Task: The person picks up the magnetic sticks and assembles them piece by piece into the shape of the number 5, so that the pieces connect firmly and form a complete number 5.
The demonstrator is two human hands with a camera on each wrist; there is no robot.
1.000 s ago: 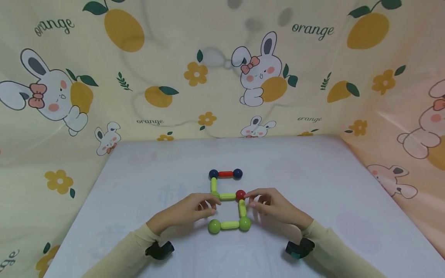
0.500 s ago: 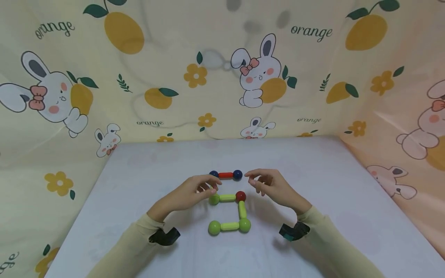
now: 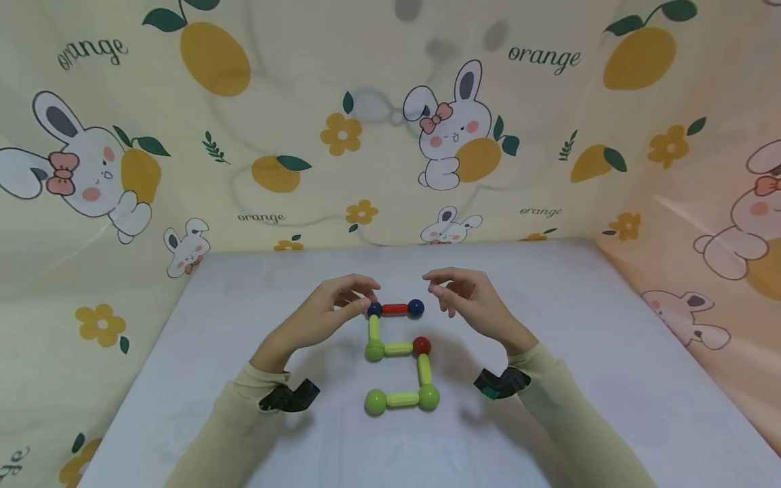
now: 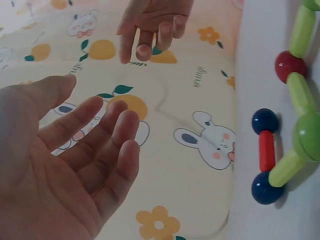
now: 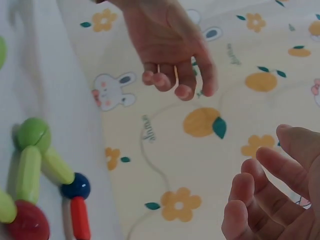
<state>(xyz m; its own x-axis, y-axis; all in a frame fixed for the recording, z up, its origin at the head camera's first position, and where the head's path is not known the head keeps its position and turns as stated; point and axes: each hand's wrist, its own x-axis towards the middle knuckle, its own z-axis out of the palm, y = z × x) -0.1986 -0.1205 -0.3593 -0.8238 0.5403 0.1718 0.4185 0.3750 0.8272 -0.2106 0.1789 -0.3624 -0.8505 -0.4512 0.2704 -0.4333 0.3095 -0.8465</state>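
The red rod is laid crosswise on the tabletop between two blue balls; the left hand is nearer, the right hand apart, fingers relaxed, nothing held

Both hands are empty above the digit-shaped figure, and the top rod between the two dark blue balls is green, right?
Not quite: the top rod between the two dark blue balls is red, as the head view shows. The left hand and right hand are indeed empty above the figure.
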